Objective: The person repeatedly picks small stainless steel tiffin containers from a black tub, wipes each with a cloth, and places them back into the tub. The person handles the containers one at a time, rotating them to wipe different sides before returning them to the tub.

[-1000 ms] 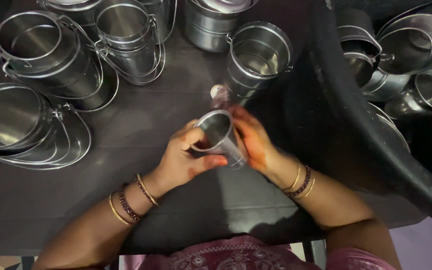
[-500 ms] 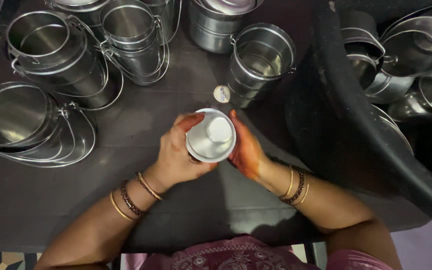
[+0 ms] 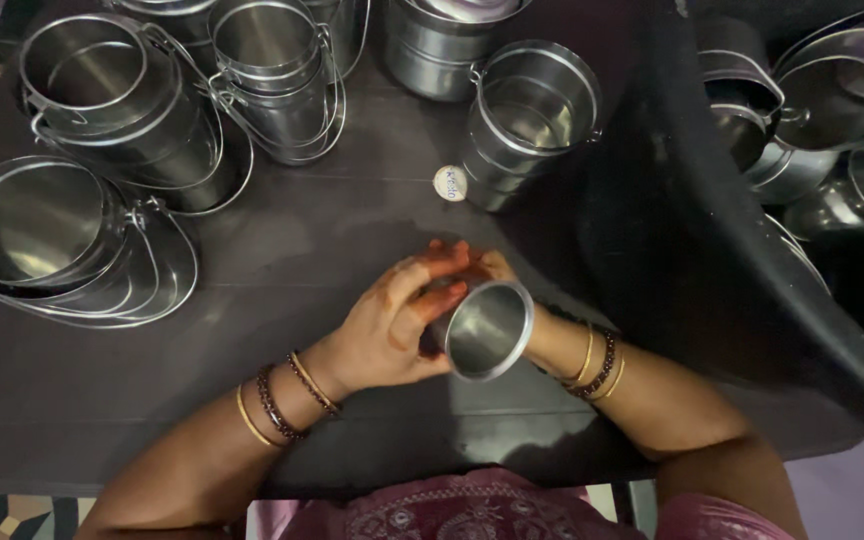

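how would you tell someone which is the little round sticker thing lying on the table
Start at the dark table and find the open steel pail standing just beyond the person's hands. At that pail's base, on its left, lies the small white disc. It is the only flat, white, non-metal thing among the shiny steel containers.

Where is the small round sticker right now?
In the head view the small round sticker lies on the dark table, just left of the nearest steel pail, beyond both hands holding the steel cup.

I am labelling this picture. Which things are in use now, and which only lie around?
In use:
left hand
right hand
small steel cup

Lying around:
round sticker
steel pails
dark table
black tub
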